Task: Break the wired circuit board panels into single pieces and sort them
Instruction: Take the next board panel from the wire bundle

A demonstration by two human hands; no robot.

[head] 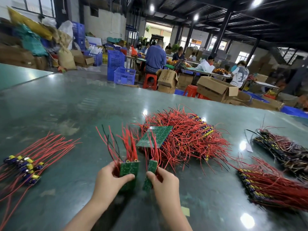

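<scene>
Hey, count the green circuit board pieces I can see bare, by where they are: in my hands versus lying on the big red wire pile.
Green board pieces held, wider in left hand, narrow strip in right hand: 2
Flat green square panel on the red wire pile: 1
Total: 3

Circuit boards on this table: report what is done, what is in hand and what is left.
Done: a small batch of single boards lies sorted at the left. In hand: the left hand grips a wider board piece and the right hand a narrow strip, with a gap between them. Left: the big heap of wired panels and the stacks at the right.
</scene>
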